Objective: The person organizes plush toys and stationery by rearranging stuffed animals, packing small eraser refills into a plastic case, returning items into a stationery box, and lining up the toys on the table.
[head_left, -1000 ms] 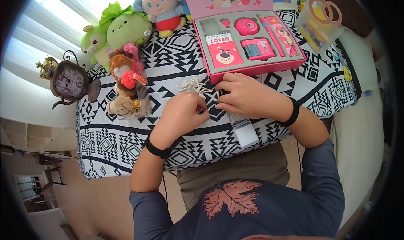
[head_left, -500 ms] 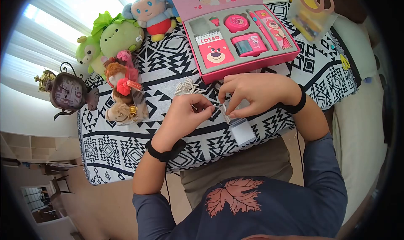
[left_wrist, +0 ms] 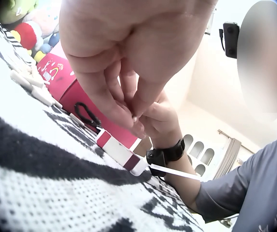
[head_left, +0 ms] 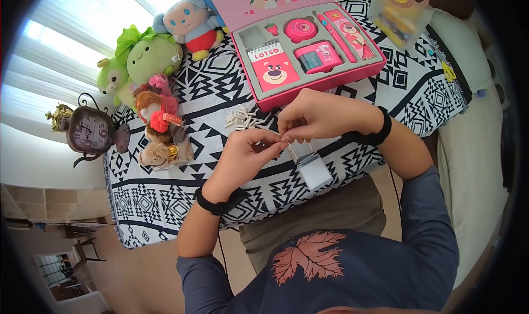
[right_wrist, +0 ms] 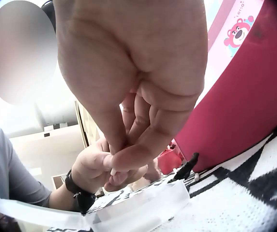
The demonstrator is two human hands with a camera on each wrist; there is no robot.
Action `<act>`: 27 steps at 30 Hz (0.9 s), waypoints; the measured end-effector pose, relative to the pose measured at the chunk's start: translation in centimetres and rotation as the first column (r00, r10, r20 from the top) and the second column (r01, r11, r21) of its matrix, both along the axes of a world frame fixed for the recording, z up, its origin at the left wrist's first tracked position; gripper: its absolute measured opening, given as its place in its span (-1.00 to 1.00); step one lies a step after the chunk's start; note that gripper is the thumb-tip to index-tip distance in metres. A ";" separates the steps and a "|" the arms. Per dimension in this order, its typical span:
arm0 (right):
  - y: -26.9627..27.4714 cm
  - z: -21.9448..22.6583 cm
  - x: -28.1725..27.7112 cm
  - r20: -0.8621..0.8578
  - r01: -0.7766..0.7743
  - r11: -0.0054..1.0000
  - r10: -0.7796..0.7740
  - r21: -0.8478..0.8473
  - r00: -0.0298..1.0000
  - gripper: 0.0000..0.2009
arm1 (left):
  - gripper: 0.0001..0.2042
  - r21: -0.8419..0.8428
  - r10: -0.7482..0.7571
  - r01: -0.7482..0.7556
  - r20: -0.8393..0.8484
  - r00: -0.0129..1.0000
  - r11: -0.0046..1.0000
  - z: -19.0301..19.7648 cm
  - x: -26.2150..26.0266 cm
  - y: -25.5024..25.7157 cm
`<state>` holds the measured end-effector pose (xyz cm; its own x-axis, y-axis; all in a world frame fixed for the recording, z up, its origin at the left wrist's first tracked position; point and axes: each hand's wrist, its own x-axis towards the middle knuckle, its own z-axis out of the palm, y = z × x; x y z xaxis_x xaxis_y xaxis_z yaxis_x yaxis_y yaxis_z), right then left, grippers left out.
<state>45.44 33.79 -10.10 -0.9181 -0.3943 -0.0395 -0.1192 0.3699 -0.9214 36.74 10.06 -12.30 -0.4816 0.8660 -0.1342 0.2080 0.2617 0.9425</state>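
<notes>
My left hand (head_left: 248,154) and right hand (head_left: 317,115) meet fingertip to fingertip over the patterned cloth. Thumb and fingers of the left hand pinch a tiny white stick (left_wrist: 134,119), mostly hidden by the fingertips. The right hand's thumb and finger pinch at the same spot, where a white end (right_wrist: 113,171) shows. Just below the hands lies a small clear case (head_left: 315,172), its lid folded out towards the body. A loose heap of short white sticks (head_left: 242,118) is beyond the left hand.
Behind the hands stands an open pink gift box (head_left: 306,85) with stationery in grey foam. Plush toys (head_left: 154,55), bagged dolls (head_left: 160,121) and a dark clock (head_left: 91,129) line the left side. A translucent bag (head_left: 399,19) and yellow scissors (head_left: 449,71) are at right.
The right hand has come off the small case and moved left to the left hand's fingertips. Both hands now pinch together. The head view has shifted slightly.
</notes>
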 end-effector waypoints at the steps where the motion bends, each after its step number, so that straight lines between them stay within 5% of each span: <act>1: 0.1 -0.1 0.0 0.000 0.002 1.000 -0.002 0.000 1.000 -0.89 | -0.82 0.012 0.003 -0.003 0.067 0.998 1.000 0.0 0.0 0.0; 5: 0.8 0.2 0.1 -0.034 -0.021 0.997 0.023 0.070 0.999 -0.87 | -0.77 0.040 -0.039 0.039 -0.006 0.999 0.998 0.1 0.0 0.1; 7: 1.0 0.1 0.1 -0.027 -0.029 0.988 0.034 0.152 0.999 -0.89 | -0.71 -0.133 -0.222 0.184 -0.391 0.893 0.974 0.9 0.0 0.2; 12: 0.2 -1.8 -0.1 -0.167 -0.011 0.950 0.066 0.312 0.984 -0.87 | -0.66 -0.176 -0.384 0.341 -0.419 0.823 0.924 0.0 0.3 0.2; 16: -0.1 -0.9 0.0 0.002 0.005 0.970 -0.005 0.244 1.000 -0.87 | -0.69 -0.195 -0.402 0.352 -0.435 0.806 0.916 0.3 0.4 0.2; 21: 0.1 -1.6 0.0 -0.209 -0.015 0.941 0.091 0.339 0.974 -0.87 | -0.72 -0.169 -0.419 0.385 -0.440 0.794 0.907 0.2 0.3 0.1; 27: -0.2 -1.9 0.0 -0.178 -0.009 0.965 0.057 0.260 0.982 -0.90 | -0.73 -0.147 -0.427 0.403 -0.407 0.808 0.903 0.2 0.2 0.1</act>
<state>45.46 33.62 -12.03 -0.9058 -0.4232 0.0231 -0.2923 0.5845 -0.7569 36.93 10.16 -12.05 -0.0976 0.9939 -0.0522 0.6786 0.1048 0.7270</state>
